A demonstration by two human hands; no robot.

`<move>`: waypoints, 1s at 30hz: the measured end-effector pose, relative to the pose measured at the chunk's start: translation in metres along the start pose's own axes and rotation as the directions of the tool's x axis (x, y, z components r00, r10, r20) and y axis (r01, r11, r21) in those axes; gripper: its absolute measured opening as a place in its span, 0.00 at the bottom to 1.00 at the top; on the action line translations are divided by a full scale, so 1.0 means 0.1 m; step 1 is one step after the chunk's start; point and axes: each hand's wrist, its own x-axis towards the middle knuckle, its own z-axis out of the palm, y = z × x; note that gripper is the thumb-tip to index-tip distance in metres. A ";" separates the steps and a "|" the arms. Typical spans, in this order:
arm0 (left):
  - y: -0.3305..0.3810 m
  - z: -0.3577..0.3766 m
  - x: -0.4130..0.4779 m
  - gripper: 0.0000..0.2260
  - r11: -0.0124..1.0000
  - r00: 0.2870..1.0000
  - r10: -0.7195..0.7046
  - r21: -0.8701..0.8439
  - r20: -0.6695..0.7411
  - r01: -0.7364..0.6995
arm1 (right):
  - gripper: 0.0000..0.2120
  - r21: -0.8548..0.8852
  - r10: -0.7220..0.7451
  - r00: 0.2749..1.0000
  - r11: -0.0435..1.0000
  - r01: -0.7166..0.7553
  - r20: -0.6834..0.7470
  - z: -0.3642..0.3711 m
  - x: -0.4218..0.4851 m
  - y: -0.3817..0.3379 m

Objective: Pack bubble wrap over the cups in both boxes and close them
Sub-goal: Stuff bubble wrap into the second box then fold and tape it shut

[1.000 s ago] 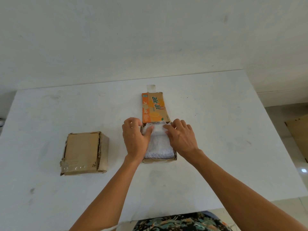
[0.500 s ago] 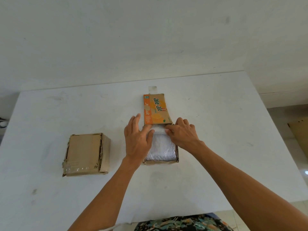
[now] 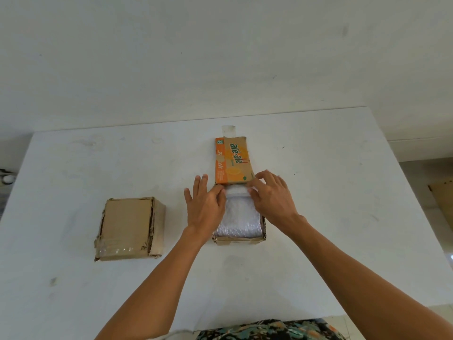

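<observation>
Both hands have slid forward: left hand (image 3: 206, 207) and right hand (image 3: 273, 200), fingers spread, holding nothing, press bubble wrap (image 3: 239, 217) into the open box (image 3: 241, 240); closed box (image 3: 130, 228) sits left on the counter (image 3: 331, 229).

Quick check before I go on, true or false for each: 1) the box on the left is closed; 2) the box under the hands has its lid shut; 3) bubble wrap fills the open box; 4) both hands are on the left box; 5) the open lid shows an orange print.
1) True. The closed box has its flap down, with clear tape along its near edge.
2) False. The open box has its lid folded back, away from the person.
3) True. Bubble wrap covers the inside; no cups show.
4) False. The left hand and right hand are at the open box, fingers at the far end of the wrap near the lid's hinge.
5) True.
</observation>
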 end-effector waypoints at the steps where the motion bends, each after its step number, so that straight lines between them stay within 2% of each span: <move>1: 0.01 -0.01 0.01 0.16 1.000 1.000 -0.005 -0.002 0.015 0.005 | 0.08 0.040 0.014 1.000 0.999 -0.013 -0.022 0.00 0.00 -0.01; 4: 0.02 -0.01 0.03 0.16 1.000 0.999 -0.015 -0.004 0.045 0.015 | 0.08 0.086 0.042 0.998 0.995 -0.046 0.043 0.00 0.03 -0.05; 7: 0.02 0.05 -0.06 0.16 0.994 0.995 0.094 0.052 -0.014 -0.093 | 0.10 0.082 0.065 0.996 0.994 -0.069 0.057 -0.02 0.06 -0.05; 9: 0.02 0.11 -0.13 0.17 0.991 0.988 0.132 -0.018 -0.077 -0.133 | 0.11 0.075 0.083 0.992 0.993 -0.090 0.093 -0.03 0.07 -0.05; 12: 0.06 0.11 -0.18 0.16 0.986 0.987 0.106 -0.115 -0.117 -0.119 | 0.11 0.035 0.102 0.987 0.994 -0.107 0.124 -0.02 0.11 -0.07; 16: 0.01 0.15 -0.15 0.15 0.989 0.980 0.150 0.030 -0.132 -0.148 | 0.10 -0.006 0.112 0.988 0.994 -0.112 0.111 0.00 0.13 -0.11; 20: 0.05 0.14 -0.14 0.17 0.988 0.985 0.124 0.110 -0.117 -0.111 | 0.11 -0.011 0.116 0.987 0.993 -0.116 0.113 0.01 0.11 -0.12; 22: 0.05 0.14 -0.14 0.18 0.985 0.987 0.120 0.134 -0.107 -0.105 | 0.12 0.032 0.145 0.981 0.988 -0.150 0.129 -0.02 0.13 -0.12; 26: 0.04 0.15 -0.11 0.19 0.984 0.993 0.102 0.152 -0.064 -0.091 | 0.16 0.285 0.259 0.935 0.903 -0.323 0.242 -0.07 0.22 -0.05; 30: 0.04 0.20 -0.15 0.17 0.986 0.990 0.121 0.128 -0.075 -0.111 | 0.16 0.337 0.262 0.914 0.869 -0.363 0.309 -0.02 0.25 -0.01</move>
